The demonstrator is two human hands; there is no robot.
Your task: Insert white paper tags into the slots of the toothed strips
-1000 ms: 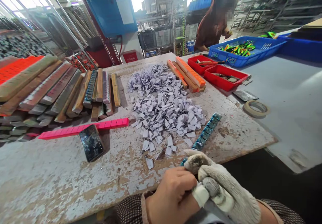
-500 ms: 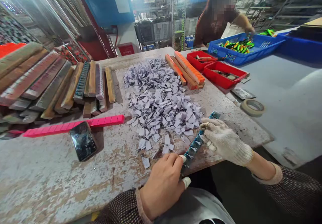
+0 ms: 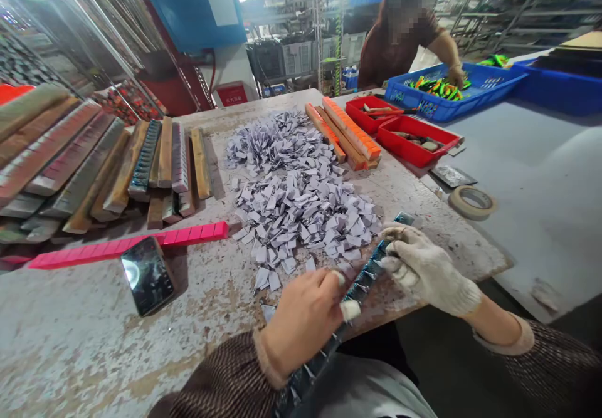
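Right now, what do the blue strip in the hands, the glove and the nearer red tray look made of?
Blue strip: glittery, glossy face, perhaps foil or film; its core I cannot tell.
Glove: matte knitted fabric, likely cotton, by its ribbed cuff.
Red tray: probably molded plastic, judging by smooth, evenly colored walls.

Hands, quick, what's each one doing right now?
Left hand: fingers bent at the dark glittery strip; a firm grip can't be told.
Right hand: gloved, fingers closed on the strip's upper part.
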